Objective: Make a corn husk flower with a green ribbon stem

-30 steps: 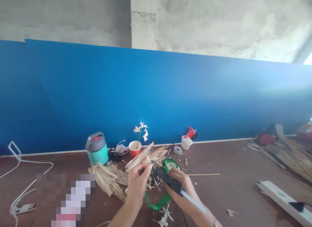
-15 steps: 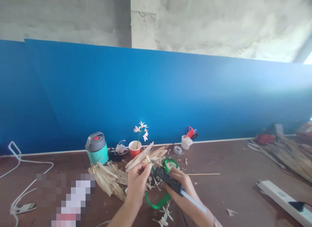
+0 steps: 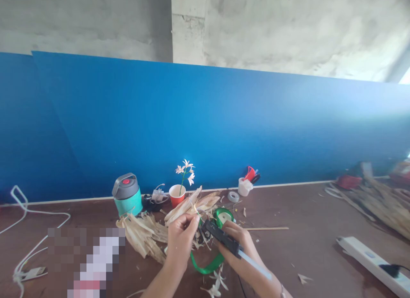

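My left hand [image 3: 180, 238] is closed in a pinch on a small pale husk flower on a thin green stem [image 3: 196, 211]. My right hand [image 3: 238, 246] grips a black glue gun [image 3: 221, 236], its nozzle pointing left at the pinched piece, a clear glue stick [image 3: 256, 266] trailing back over my wrist. Behind the gun sits a green ribbon roll [image 3: 224, 214], and a loop of its green ribbon [image 3: 206, 267] hangs below my hands. Dry corn husks [image 3: 144, 236] are heaped just left of my left hand.
On the brown table [image 3: 304, 246] stand a teal jug [image 3: 127, 195], a red cup with a finished husk flower [image 3: 177, 194], a white cup of pens [image 3: 246, 185], a tape roll [image 3: 233, 197], a wooden stick [image 3: 267, 229]. White power strip [image 3: 374, 264] right; white cables [image 3: 25, 242] left; more husks [image 3: 381, 204] far right.
Almost nothing has moved; the pinched flower piece shifted slightly against the glue gun's nozzle while both hands stayed in place.
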`<state>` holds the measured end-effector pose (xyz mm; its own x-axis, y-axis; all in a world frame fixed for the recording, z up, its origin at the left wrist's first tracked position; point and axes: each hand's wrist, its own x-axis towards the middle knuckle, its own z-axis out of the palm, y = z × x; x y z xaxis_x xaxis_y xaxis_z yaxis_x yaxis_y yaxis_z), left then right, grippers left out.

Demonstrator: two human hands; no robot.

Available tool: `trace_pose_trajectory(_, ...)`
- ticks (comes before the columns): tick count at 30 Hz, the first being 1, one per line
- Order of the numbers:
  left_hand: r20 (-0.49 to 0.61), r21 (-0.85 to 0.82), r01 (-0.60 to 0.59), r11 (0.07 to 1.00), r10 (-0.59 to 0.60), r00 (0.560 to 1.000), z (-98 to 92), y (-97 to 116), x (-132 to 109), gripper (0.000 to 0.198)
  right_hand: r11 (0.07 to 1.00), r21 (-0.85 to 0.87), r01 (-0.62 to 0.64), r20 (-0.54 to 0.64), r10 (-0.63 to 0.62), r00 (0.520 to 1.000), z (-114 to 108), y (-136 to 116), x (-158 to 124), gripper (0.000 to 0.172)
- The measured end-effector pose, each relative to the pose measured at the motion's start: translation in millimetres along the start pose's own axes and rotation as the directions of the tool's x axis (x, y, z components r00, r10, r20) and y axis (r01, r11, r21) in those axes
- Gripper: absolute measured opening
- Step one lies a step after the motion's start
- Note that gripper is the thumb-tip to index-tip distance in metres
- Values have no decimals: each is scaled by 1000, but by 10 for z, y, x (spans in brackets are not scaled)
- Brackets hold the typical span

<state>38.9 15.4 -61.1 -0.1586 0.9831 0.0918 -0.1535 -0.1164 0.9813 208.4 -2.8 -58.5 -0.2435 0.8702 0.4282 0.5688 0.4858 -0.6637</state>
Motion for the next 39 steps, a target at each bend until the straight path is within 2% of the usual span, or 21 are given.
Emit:
trace_pose_trajectory(17,-12,-16,16,1000,-16,1000,-14,-15,10,30,1000,1,-6,22,6,1000,5,17,-6,15)
trace_pose_trajectory(39,-52,21,-37,999,38,998,0,43,-18,29,1000,-1,-24,30,24,999,-16,-4,-16,16)
